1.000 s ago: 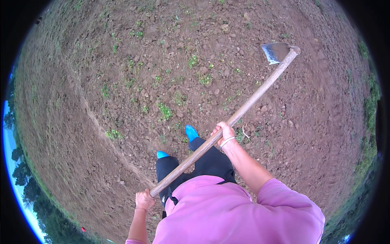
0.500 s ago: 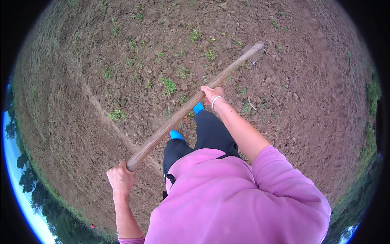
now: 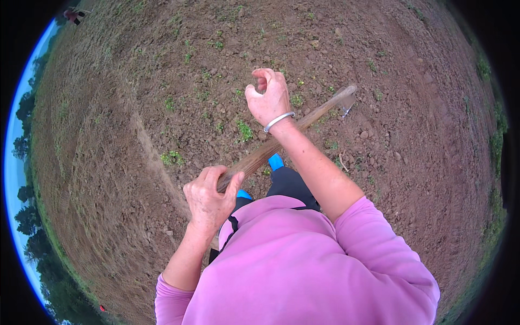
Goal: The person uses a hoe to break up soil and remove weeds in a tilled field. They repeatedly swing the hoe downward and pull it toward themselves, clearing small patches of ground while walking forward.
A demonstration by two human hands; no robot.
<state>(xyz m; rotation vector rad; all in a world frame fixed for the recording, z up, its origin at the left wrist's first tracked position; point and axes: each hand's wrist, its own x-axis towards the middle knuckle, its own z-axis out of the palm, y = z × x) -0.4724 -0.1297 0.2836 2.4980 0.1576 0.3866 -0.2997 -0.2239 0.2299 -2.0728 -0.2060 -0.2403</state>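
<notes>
The left hand [image 3: 208, 199] is closed around the near end of a hoe [image 3: 254, 161], its fingers wrapped over one side and its thumb lying along the other. The hoe slants across in front of the body, its brown wooden handle [image 3: 320, 112] running from the left hand away to the upper right, where the metal blade [image 3: 348, 105] hangs at the far end over the soil [image 3: 411, 179]; whether the blade touches the ground I cannot tell. The right hand [image 3: 270, 97] is off the handle and holds nothing: it is raised beyond the wood, fingers curled and thumb apart from them, leaving a rounded, fairly wide gap. A silver bracelet [image 3: 279, 122] sits just below the right hand, and the right forearm [image 3: 322, 173] passes over the handle. The person wears a pink top [image 3: 314, 260], dark trousers [image 3: 292, 184] and blue footwear [image 3: 275, 162], partly hidden under the handle and the left hand. A green leafy clump [image 3: 245, 130] grows between the two hands, just beyond the handle, and a pale twig [image 3: 342, 162] lies to the right of the right forearm. At the upper left rim another person [image 3: 73, 16] shows small, and dark trees [image 3: 28, 219] stand along the left edge against blue sky [image 3: 13, 179]
</notes>
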